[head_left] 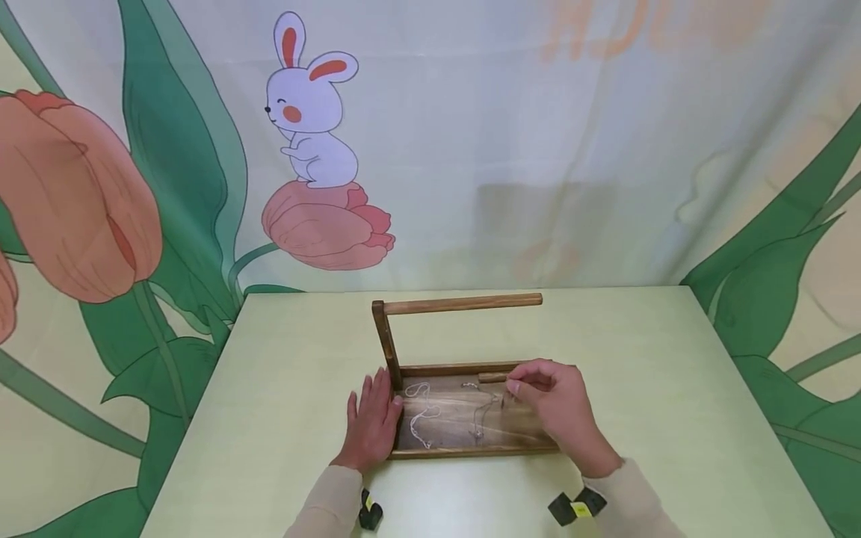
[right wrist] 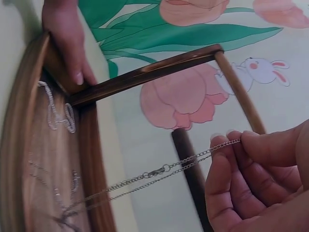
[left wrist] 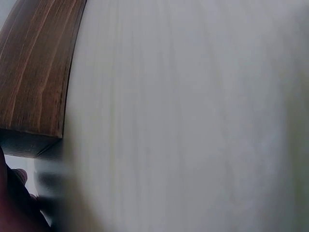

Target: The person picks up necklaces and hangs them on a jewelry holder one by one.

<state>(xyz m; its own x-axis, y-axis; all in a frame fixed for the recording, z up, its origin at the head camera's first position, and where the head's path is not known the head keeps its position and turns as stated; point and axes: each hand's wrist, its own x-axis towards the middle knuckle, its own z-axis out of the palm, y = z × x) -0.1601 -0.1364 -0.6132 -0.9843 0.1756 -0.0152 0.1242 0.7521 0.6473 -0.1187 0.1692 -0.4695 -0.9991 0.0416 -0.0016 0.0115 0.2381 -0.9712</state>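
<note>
Backdrop: printed curtain (head_left: 437, 149), tulips and a white rabbit on it. Below it, pale table (head_left: 282, 426).

On the table: brown wooden jewellery stand. Its base is a shallow rectangular tray (head_left: 471, 452) with raised rims, long side toward the person. Upper bar (head_left: 464, 303) runs level above the far side, joined at its left end to a post (head_left: 386, 344) at the tray's left end; the bar's right end is free in the head view. A lower, shorter bar (head_left: 492, 378) lies near the far rim in that view, its right part hidden by a hand.

Left hand (head_left: 373, 418): fingers extended, laid against the tray's left end, thumb at the rim; grasps nothing.

Right hand (head_left: 558, 403): above the right part of the tray, thumb and fingertips closed in a pinch on a silver-coloured chain (right wrist: 125, 182). Right wrist view: two strands run taut from the pinch down to the tray floor.

Second chain (head_left: 424, 418): pale, loosely looped on the tray floor near the left end. More chain links lie mid-tray; cannot tell whether they belong to the held piece.

Smallest: metal clasp (right wrist: 156, 172) on one held strand, between fingers and tray.
</note>
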